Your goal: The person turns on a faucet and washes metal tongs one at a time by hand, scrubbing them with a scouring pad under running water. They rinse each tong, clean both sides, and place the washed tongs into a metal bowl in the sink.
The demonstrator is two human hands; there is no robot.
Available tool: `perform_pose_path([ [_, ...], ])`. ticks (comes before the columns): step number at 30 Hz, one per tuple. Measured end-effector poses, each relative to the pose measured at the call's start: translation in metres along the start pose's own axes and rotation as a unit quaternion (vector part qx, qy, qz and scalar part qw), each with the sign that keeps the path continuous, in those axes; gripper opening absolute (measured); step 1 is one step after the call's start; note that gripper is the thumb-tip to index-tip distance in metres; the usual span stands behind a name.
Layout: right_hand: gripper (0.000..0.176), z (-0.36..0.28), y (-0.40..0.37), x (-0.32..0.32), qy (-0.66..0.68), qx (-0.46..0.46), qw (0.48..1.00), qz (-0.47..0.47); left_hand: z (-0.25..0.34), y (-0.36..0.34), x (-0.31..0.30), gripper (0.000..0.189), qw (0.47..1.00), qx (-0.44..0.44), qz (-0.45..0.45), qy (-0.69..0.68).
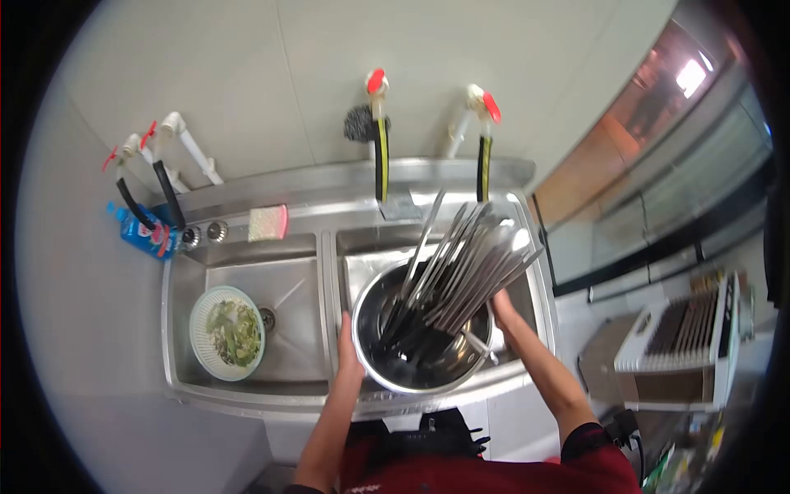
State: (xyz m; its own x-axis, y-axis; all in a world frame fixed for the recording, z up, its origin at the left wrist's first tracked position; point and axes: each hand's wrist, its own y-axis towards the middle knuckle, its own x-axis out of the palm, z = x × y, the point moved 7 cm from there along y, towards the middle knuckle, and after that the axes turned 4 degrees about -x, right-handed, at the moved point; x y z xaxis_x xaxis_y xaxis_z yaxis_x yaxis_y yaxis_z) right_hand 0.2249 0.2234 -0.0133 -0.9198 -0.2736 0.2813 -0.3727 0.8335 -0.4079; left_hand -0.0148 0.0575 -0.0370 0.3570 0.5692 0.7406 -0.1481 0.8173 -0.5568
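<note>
A round steel basin (pixel 395 375) is between my two hands, over the right sink bowl. My left hand (pixel 350 354) presses along its left rim, fingers pointing away from me. On the far right side, my right hand (pixel 503 311) grips the rim, partly hidden behind the basin's contents. Inside leans a thick bundle of long, slender chopsticks (pixel 448 284), dark at the lower ends and silvery toward the top. They stick out past the basin's upper right edge. A shiny rounded piece (pixel 512 239) shows among their tips, and a pale handle (pixel 477 344) lies near the right rim.
In the left sink (pixel 292 329) sits a pale green strainer basket (pixel 197 333) with vegetable scraps. A sponge (pixel 269 223) and blue detergent bottle (pixel 148 235) rest on the back ledge. Two hoses (pixel 382 160) hang over the right sink. A slotted rack (pixel 683 329) stands at right.
</note>
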Motion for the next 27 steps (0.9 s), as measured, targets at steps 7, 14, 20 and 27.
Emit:
perform_pose_path([
  [7, 0.046, 0.037, 0.083, -0.006, -0.068, 0.003, 0.995, -0.067, -0.073, 0.038, -0.075, 0.054, 0.992, 0.038, 0.093, -0.08],
  [14, 0.039, 0.101, 0.109, -0.006, -0.066, 0.147, 0.981, -0.106, -0.089, 0.022, -0.095, 0.06, 0.963, 0.036, 0.239, -0.12],
  [20, 0.033, 0.057, 0.113, 0.008, -0.543, -0.024, 0.768, -0.338, -0.067, -0.01, -0.078, 0.047, 0.885, 0.149, 0.395, 0.198],
  [27, 0.038, -0.309, 0.012, 0.216, -0.387, -0.733, 0.56, -0.01, 0.002, -0.025, -0.01, 0.029, 0.85, 0.284, 0.296, 0.33],
])
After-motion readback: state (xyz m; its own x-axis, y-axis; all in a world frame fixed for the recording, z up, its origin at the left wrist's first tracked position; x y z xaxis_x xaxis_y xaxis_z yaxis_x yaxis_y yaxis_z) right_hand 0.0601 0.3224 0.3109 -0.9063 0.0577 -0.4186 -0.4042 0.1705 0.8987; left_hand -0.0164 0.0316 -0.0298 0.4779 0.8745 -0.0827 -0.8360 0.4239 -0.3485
